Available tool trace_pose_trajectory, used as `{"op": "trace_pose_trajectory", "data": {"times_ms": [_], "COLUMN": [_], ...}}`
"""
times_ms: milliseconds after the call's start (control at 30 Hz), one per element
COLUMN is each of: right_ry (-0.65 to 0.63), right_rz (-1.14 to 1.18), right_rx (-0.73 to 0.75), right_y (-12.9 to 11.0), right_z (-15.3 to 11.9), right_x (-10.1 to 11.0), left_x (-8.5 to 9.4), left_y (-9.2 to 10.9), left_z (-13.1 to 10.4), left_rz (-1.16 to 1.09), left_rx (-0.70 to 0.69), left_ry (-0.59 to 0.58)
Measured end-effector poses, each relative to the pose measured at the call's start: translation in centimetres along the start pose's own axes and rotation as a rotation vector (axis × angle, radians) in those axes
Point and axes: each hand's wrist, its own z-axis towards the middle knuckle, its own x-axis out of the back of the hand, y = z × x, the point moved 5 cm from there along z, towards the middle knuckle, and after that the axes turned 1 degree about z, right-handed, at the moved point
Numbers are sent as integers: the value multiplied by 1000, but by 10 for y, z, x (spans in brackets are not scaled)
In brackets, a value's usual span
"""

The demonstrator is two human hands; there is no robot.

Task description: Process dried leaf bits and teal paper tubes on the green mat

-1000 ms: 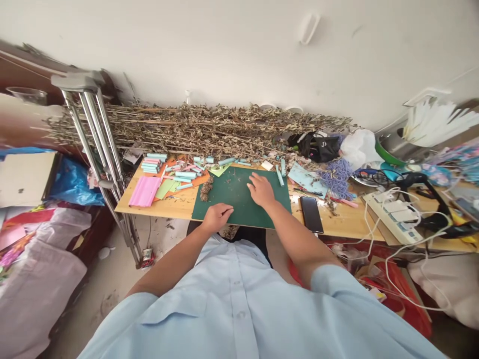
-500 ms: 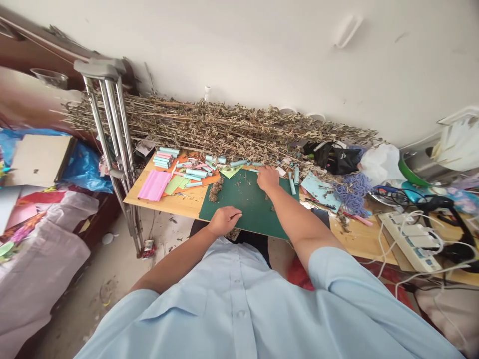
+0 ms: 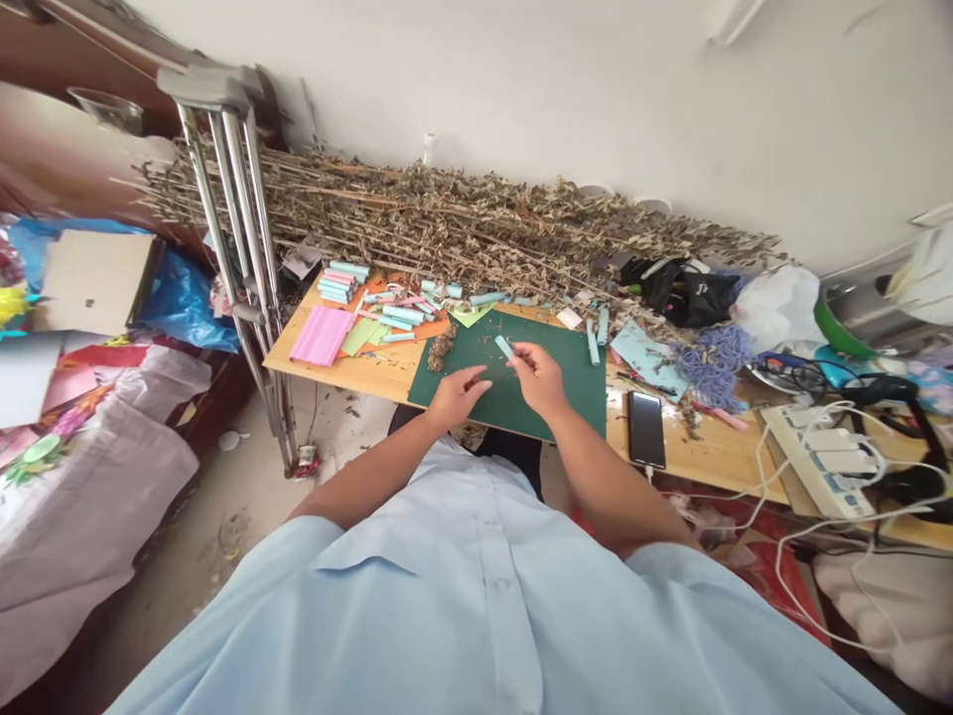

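Observation:
Over the green cutting mat (image 3: 551,367), my right hand (image 3: 540,377) pinches a short light-blue paper roll (image 3: 504,347) between thumb and fingers. My left hand (image 3: 458,394) hovers at the near edge of the mat, thumb and fingers apart, with nothing in it. A clump of dried, crumbled plant (image 3: 442,348) lies on the mat's left side. Left of the mat are several blue and pink paper rolls (image 3: 398,316) and a pink paper stack (image 3: 322,335). Two more blue rolls (image 3: 594,338) lie at the mat's right edge.
Long dried plant stalks (image 3: 447,223) are heaped along the wall. Metal crutches (image 3: 242,218) lean at the left. To the right are a phone (image 3: 645,429), purple yarn (image 3: 715,362), a black pouch (image 3: 689,290) and a power strip (image 3: 819,462) with tangled white cables.
My right hand has come back from the mat's far edge toward me, with the blue paper roll in it. The left hand has opened and its fingers have spread. The view has shifted slightly.

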Motion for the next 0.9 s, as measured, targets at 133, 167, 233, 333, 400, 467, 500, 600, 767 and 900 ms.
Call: {"op": "trace_pose_trajectory", "data": {"times_ms": [133, 167, 233, 333, 400, 467, 500, 600, 767, 900], "right_ry": [-50, -52, -42, -36, -44, -62, -72, -97, -112, -71], "right_rz": [123, 115, 52, -143, -271, -367, -401, -470, -490, -461], "right_rx": [-62, -69, -73, -27, 13, 35, 40, 51, 64, 80], "right_y": [-6, -7, -6, -6, -7, -7, -6, -3, 0, 0], "right_z": [-55, -64, -76, -83, -85, -86, -86, -88, -88, -88], "right_x": [-16, -18, -17, -11, -8, -6, -6, -8, -13, -7], "left_x": [-9, -11, -16, -24, -28, -31, -33, -35, -35, -32], "left_y": [9, 13, 20, 27, 27, 25, 23, 19, 17, 14], "left_z": [4, 3, -1, -7, -9, -10, -10, -9, -6, -2], "left_rz": [-194, -199, -178, -137, -124, -113, -106, -89, -63, -18], "left_rx": [-24, -64, -150, -240, -265, -272, -273, -288, -331, -300], "left_ry": [-26, -36, -58, -91, -106, -108, -109, -115, -123, -86]}}
